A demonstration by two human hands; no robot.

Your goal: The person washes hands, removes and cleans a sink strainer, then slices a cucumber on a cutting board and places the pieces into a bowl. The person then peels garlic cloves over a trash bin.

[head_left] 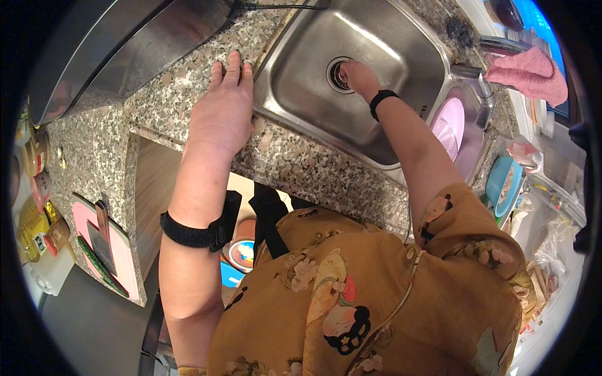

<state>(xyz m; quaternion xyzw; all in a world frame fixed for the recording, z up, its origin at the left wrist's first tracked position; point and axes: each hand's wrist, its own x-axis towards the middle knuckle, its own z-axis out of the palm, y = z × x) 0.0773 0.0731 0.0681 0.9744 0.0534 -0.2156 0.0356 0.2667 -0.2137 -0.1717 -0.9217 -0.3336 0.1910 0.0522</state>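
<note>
My left hand [225, 105] lies palm down on the speckled granite counter [301, 150], fingers spread, beside the left rim of the stainless steel sink [301, 87]. Nothing is held in it. Down in the basin, my right hand [360, 77] reaches to the round drain [332, 77] with its fingers curled into the opening. A metal strainer seems to sit there, partly covered by the hand. The fingertips are hidden, so a grip on it cannot be made out. Some wet marks show on the basin floor near the drain.
Right of the basin stand a pink plastic dish [449, 123], a faucet [484, 94] with a pink cloth [529, 75], and a blue bowl [504, 185]. At left, a pink cutting board [131, 270] bears a cleaver [104, 235] and a cucumber [101, 268]. A dark appliance [136, 51] occupies the upper left.
</note>
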